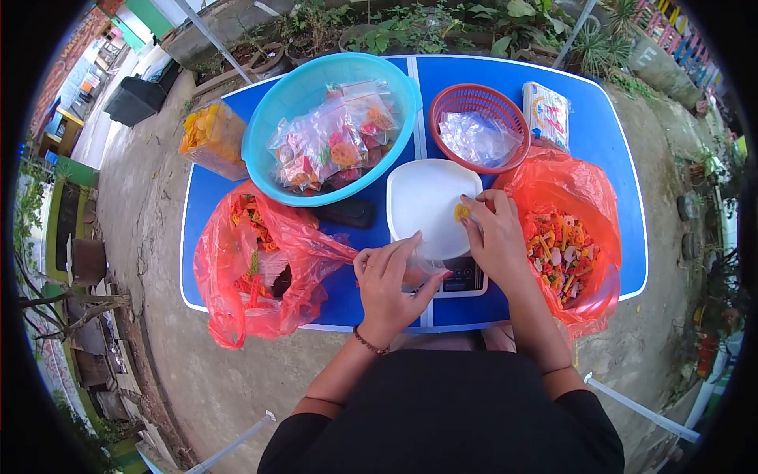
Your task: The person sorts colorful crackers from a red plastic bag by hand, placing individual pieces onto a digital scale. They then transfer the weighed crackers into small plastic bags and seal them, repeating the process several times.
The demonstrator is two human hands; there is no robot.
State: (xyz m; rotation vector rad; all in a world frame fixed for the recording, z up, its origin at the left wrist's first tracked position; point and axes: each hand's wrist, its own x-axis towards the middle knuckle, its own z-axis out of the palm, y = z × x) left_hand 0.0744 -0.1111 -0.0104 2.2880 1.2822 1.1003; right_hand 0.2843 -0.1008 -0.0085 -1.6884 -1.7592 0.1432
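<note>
Small bag (pixel 424 271) pinched in left hand (pixel 388 288), nearly closed; yellow piece (pixel 462 212) pinched in right (pixel 497 237); scale (pixel 464 276) partly blocked by bag.

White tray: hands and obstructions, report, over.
Left hand holds clear bag by white tray. Right hand pinches yellow piece above tray. Obstruction: bag and left fingertips overlap tray's near edge.

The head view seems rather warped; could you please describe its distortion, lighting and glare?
Head view: strong fisheye, black corners, table edges bowing outward; soft, even daylight, without hard shadows; whitish glints on the clear bags in the red basket; white tray bright, with little surface detail; small clear bag at the left hand hard to make out.
</note>
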